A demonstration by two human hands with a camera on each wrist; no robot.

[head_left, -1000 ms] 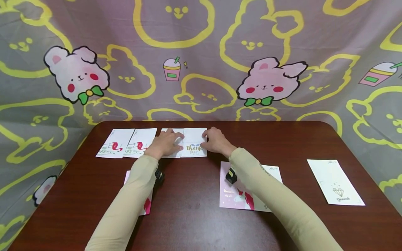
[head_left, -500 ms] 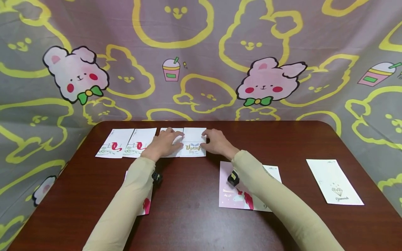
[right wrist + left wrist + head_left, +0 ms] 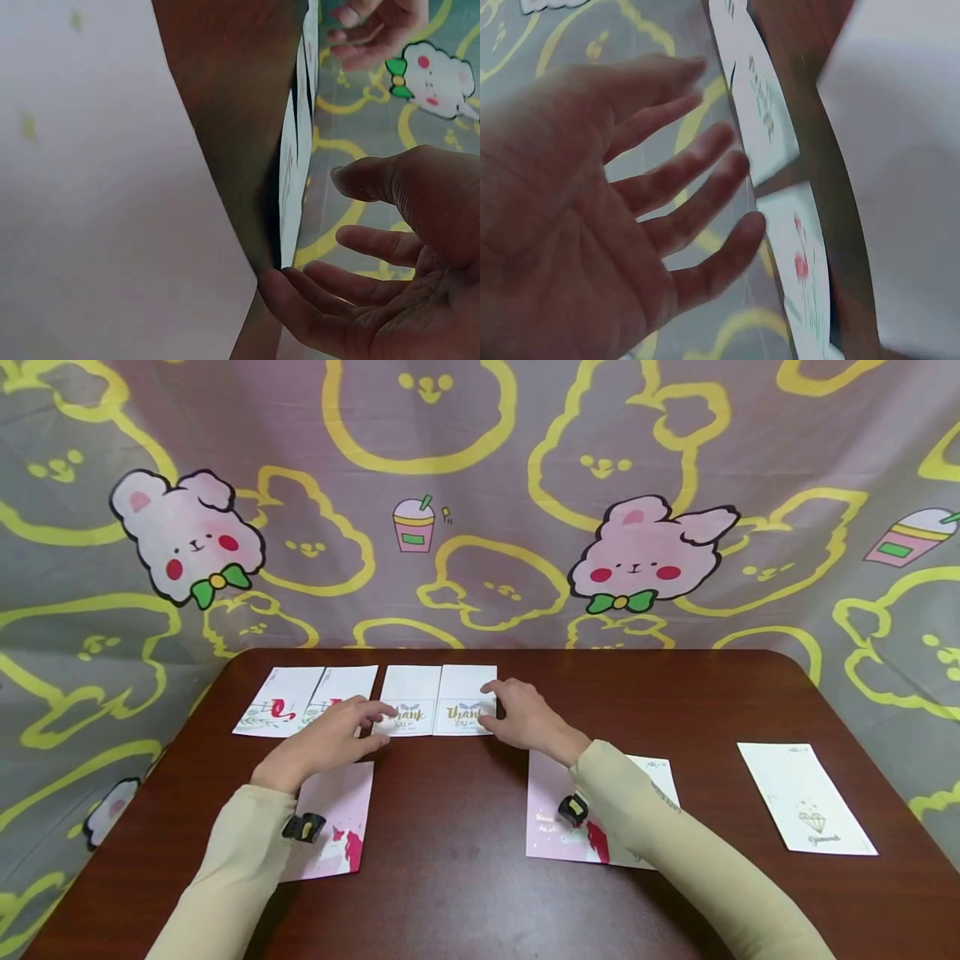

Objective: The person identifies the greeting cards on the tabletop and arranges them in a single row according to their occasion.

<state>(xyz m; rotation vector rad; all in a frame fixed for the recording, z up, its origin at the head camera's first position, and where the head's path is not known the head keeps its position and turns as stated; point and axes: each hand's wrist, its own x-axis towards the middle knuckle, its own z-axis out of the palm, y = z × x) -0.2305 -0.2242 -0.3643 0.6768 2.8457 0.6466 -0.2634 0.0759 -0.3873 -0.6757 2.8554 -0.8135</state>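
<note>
Two white "Thank You" cards, a left one [image 3: 413,689] and a right one [image 3: 468,689], lie side by side at the back of the table. My right hand [image 3: 528,714] is by the right card's outer edge, thumb and fingers apart; whether they touch it I cannot tell. My left hand [image 3: 326,743] is over the table to the left, fingers loosely spread and nothing in them. It partly covers the second of two flamingo cards [image 3: 348,681]; the first flamingo card [image 3: 273,702] shows fully. In the left wrist view the left palm [image 3: 570,217] is bare.
Beneath my left forearm lies a pink card [image 3: 348,797]. An opened pink-and-white card [image 3: 543,810] is partly hidden under my right forearm. Farther right, a white diamond card [image 3: 806,797] lies on the dark wooden table [image 3: 450,877]. A patterned cloth [image 3: 480,510] hangs behind.
My left hand has left the left "Thank You" card and moved left and nearer me, uncovering that card and more of the pink card. My right hand has shifted slightly nearer me.
</note>
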